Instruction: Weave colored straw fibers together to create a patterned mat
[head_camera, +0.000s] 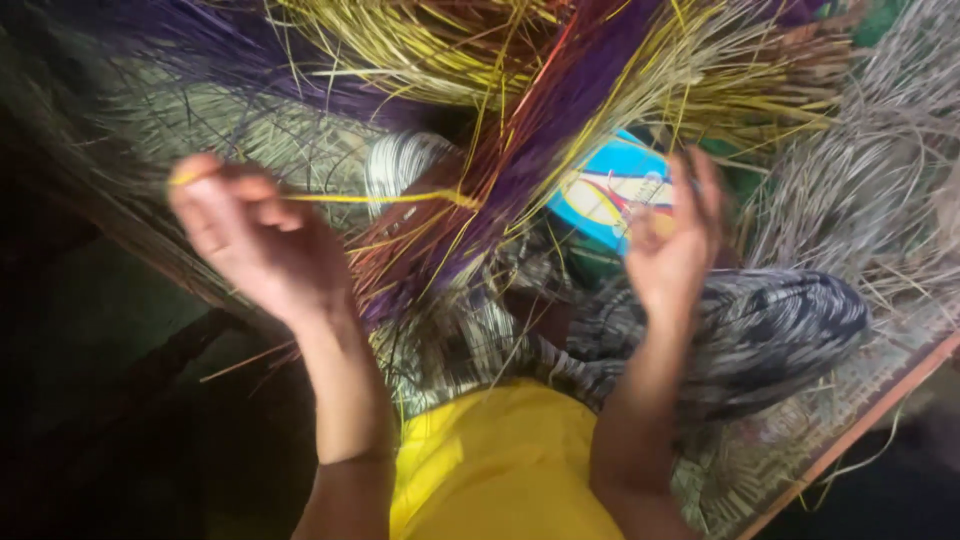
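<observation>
Woven matting (800, 440) with a reddish edge covers the floor where the person sits, and the near left corner is dark. Nearest to the camera is a yellow cloth (500, 470) on the lap, and just beyond it a grey patterned cloth (760, 330) lies over the knee on the right. Above these, the left hand (250, 240) is raised and pinches the end of one yellow straw (370, 198) between thumb and fingers; the grip is narrow and closed on the strand, which runs tight to the right into the work. The right hand (672, 240) is lifted near a blue patterned piece (605, 190); its fingers are curled, but the picture is blurred, so I cannot tell if it holds anything. To do this pull well, I think the strand should stay straight and the tension even, because a dry straw can snap or slip from the fingers, and the other hand should steady the work close to the point where the strand enters. Farther away lie bundles of purple straw (560, 110), yellow straw (420, 40) and pale grey straw (870, 170), spread across the far side.
</observation>
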